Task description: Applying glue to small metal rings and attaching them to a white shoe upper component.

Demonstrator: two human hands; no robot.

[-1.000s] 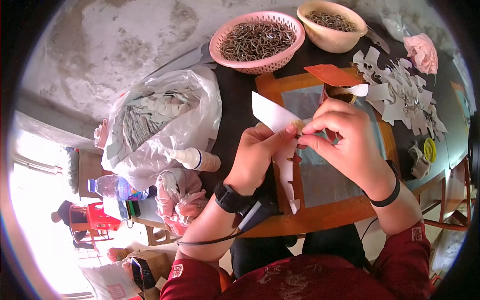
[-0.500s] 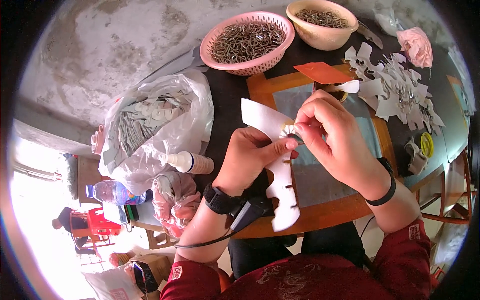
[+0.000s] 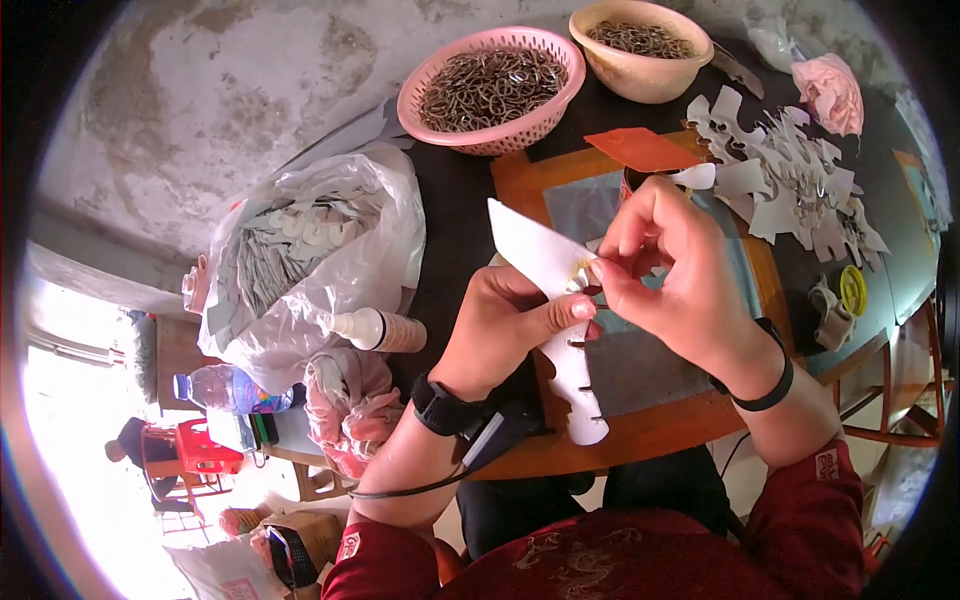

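White notched strip (image 3: 540,245), clamped in the left hand (image 3: 505,325) and pinched by the right hand (image 3: 680,270), its lower end by the desk's near edge (image 3: 640,450), could crease from uneven pulling.

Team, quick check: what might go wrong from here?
1. The left hand grips the white notched piece near its middle, so its free ends might swing or shift.
2. The right hand is close to a small container that it partly hides in this view; it might bump it.
3. The white pieces with metal rings lie jumbled; they could snag on each other.
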